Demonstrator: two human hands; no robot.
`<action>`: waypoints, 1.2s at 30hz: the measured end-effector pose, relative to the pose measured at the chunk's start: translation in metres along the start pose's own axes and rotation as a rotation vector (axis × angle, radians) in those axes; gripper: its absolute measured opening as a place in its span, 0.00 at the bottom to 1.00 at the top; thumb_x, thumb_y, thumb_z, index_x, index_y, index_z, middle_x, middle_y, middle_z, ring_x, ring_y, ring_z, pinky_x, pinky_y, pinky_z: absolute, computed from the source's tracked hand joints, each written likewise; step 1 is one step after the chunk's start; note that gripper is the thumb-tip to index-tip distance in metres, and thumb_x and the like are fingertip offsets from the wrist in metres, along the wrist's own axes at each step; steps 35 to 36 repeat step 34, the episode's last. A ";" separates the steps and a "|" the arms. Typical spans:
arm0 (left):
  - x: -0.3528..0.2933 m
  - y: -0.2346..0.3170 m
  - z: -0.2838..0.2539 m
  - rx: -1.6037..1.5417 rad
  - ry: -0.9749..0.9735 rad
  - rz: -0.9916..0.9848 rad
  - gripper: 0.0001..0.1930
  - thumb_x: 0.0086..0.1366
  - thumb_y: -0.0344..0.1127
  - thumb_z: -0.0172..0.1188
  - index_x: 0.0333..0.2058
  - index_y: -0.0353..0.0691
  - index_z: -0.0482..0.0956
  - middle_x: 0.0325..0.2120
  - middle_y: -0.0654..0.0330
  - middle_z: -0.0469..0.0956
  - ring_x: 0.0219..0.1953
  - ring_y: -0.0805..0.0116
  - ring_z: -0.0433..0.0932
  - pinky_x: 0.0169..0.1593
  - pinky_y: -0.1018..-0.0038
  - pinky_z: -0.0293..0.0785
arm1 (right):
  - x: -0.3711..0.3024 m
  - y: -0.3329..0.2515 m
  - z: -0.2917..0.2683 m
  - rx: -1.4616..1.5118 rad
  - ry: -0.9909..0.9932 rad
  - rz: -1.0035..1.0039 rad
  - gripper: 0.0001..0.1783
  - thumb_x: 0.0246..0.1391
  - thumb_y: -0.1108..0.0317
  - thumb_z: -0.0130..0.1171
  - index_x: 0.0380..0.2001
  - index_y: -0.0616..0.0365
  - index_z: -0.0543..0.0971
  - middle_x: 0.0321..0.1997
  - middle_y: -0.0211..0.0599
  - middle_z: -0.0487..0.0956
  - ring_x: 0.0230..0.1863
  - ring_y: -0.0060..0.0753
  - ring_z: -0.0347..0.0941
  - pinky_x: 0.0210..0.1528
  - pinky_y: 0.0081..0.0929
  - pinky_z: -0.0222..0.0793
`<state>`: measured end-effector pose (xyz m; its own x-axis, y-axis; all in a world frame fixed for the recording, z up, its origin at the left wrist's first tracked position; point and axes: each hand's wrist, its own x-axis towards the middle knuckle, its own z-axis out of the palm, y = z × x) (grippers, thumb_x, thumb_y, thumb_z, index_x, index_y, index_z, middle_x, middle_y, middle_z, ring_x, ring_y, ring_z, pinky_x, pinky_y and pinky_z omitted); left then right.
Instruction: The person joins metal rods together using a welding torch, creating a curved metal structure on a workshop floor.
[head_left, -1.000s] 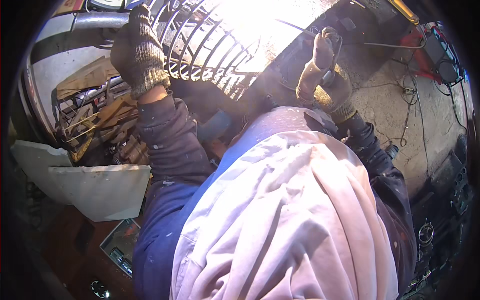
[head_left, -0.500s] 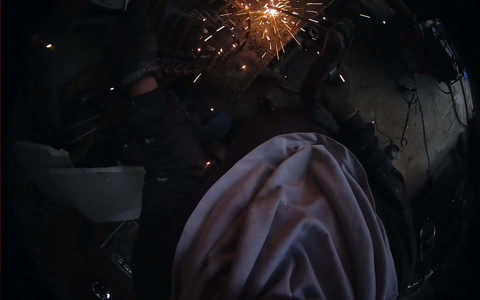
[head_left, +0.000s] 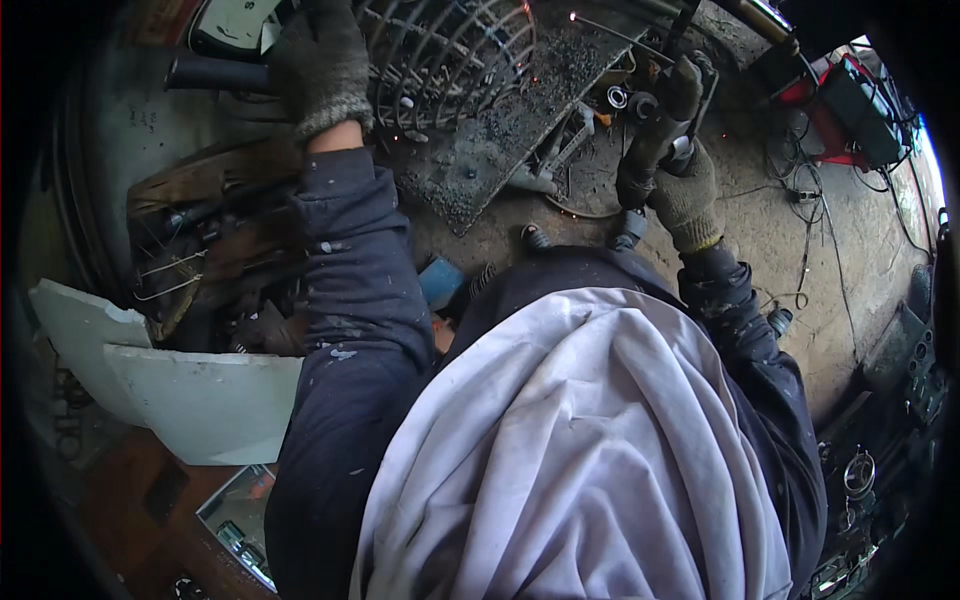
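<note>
My right hand (head_left: 690,198), in a knitted grey glove, is closed around a dark welding electrode holder (head_left: 645,150). A thin electrode rod (head_left: 622,36) reaches from it toward the upper left, its tip glowing above the spatter-covered metal plate (head_left: 470,170). My left hand (head_left: 322,78), also gloved, is at the left side of a round metal wire grille (head_left: 450,60) with curved bars. A dark cylinder (head_left: 222,75) runs up to this glove on its left. The left fingers are mostly hidden at the upper edge, so their grip cannot be made out.
Beside the plate lie a ring-shaped part (head_left: 617,97) and a clamp-like tool (head_left: 565,145). Broken white panels (head_left: 205,400) stand left of my arm. A red and black machine (head_left: 850,110) with trailing cables (head_left: 815,190) is at right. Pale cloth (head_left: 590,450) covers my lap.
The bright arc and its spray of sparks have gone out, leaving a few glowing specks. The dark picture has brightened. The rod tip now shows as a small glow.
</note>
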<state>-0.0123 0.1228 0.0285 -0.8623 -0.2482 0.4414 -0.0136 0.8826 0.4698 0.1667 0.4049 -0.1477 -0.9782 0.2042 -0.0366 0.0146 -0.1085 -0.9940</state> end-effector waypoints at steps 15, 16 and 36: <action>0.020 -0.062 0.014 0.524 0.090 0.680 0.19 0.66 0.45 0.53 0.53 0.45 0.73 0.41 0.48 0.80 0.38 0.48 0.80 0.41 0.59 0.75 | 0.047 -0.092 -0.017 -0.064 0.095 0.050 0.20 0.45 0.61 0.63 0.39 0.62 0.75 0.28 0.39 0.79 0.28 0.29 0.77 0.31 0.30 0.73; 0.036 -0.093 0.015 0.411 0.115 0.757 0.18 0.68 0.44 0.52 0.50 0.41 0.76 0.41 0.47 0.80 0.40 0.50 0.80 0.44 0.61 0.74 | 0.037 -0.089 -0.017 -0.048 0.099 0.115 0.21 0.44 0.60 0.63 0.39 0.62 0.75 0.29 0.42 0.79 0.30 0.32 0.77 0.33 0.31 0.73; 0.011 -0.047 0.004 -0.144 -0.077 0.425 0.20 0.63 0.47 0.62 0.42 0.33 0.76 0.35 0.47 0.79 0.38 0.54 0.76 0.47 0.62 0.69 | 0.019 -0.084 0.040 -0.110 -0.055 -0.318 0.20 0.46 0.76 0.57 0.46 0.60 0.75 0.47 0.45 0.79 0.49 0.36 0.76 0.55 0.35 0.70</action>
